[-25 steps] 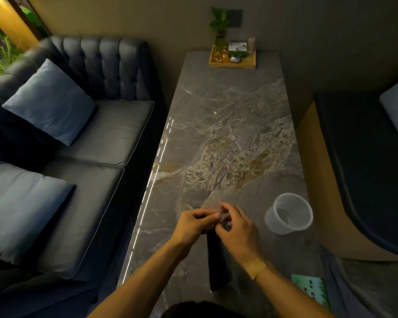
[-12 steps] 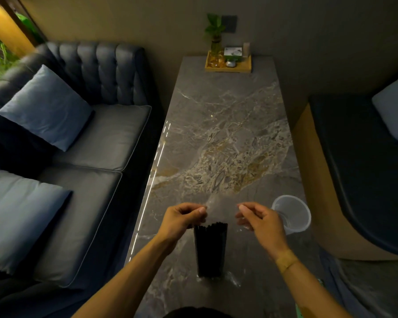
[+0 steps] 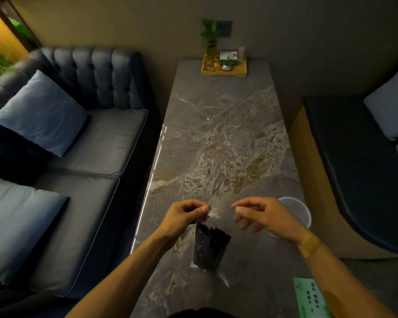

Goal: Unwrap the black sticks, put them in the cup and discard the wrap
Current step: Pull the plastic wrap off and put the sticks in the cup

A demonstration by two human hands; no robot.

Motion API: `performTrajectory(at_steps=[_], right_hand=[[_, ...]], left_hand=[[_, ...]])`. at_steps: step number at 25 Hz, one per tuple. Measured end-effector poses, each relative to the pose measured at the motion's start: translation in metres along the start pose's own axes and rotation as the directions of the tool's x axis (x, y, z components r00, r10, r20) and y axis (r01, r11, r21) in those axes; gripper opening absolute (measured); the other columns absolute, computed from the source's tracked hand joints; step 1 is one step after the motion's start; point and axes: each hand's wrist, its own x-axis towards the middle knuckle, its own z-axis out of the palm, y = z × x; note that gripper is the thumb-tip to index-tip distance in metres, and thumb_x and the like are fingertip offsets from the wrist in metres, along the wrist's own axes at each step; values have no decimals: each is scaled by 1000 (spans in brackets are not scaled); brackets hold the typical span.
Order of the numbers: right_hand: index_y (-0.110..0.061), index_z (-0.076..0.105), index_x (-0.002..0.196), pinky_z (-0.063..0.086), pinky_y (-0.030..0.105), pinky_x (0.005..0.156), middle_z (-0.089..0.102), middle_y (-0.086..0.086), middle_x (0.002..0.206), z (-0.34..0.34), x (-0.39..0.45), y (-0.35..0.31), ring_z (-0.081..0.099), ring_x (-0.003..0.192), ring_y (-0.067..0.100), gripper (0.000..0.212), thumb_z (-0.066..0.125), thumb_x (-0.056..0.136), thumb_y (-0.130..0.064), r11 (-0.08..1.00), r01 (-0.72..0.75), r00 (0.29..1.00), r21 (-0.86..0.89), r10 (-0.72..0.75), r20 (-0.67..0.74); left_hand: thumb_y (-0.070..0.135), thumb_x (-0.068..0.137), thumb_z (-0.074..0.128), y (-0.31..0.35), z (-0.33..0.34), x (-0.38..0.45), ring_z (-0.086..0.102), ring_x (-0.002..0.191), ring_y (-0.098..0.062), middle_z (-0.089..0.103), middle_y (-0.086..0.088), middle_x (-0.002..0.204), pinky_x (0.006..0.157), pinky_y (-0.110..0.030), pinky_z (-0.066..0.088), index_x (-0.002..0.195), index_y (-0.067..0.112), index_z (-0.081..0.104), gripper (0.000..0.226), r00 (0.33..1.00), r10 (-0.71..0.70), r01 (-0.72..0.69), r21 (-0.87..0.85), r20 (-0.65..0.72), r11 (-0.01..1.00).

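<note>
A bundle of black sticks (image 3: 209, 247) hangs upright in a clear plastic wrap (image 3: 213, 212) over the near part of the marble table (image 3: 218, 134). My left hand (image 3: 184, 216) pinches the wrap's top left corner between thumb and forefinger. My right hand (image 3: 265, 215) hovers to the right of the bundle, fingers loosely apart, nothing visibly in it. A clear plastic cup (image 3: 296, 208) stands on the table's right edge, partly hidden behind my right hand.
A wooden tray (image 3: 224, 72) with a small plant and bottles sits at the table's far end. A green printed card (image 3: 310, 297) lies at the near right corner. A dark sofa (image 3: 85, 143) with cushions runs along the left, a bench (image 3: 359, 161) on the right.
My hands pulled apart and the wrap's top opened. My right hand then let go of the wrap and its fingers spread, while the bundle tilted, hanging from my left hand.
</note>
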Motion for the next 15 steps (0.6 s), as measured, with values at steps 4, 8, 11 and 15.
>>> performTrajectory(at_steps=[4,8,11,15], right_hand=[[-15,73,97,51,21,50,77,3,84,7,6,-23,72,68,17,14,64,90,-23,990,22,995,-137,-9,95],[-10,73,90,50,22,45,76,11,80,21,6,-26,70,61,17,12,63,90,-16,994,38,999,-106,-40,-11],[-9,72,87,49,21,43,75,15,80,36,7,-24,70,60,17,11,63,90,-14,999,32,991,-32,-36,-127],[-13,73,81,49,22,41,76,7,72,51,5,-22,74,64,22,12,64,89,-14,998,41,971,46,-29,-236]], left_hand=[[20,83,73,13,1,7,65,70,-7,73,4,72,68,-17,52,81,21,77,5,999,47,-47,66,3,997],[23,86,72,20,9,9,65,85,-3,71,12,94,77,-20,53,94,33,74,13,989,128,-112,199,-72,974],[39,83,71,20,25,-5,53,104,4,48,23,117,81,-10,49,122,43,52,44,902,353,-192,501,-249,844],[44,81,72,20,39,-27,64,90,-9,62,16,102,74,-16,51,107,38,63,28,843,524,-413,476,-123,776]])
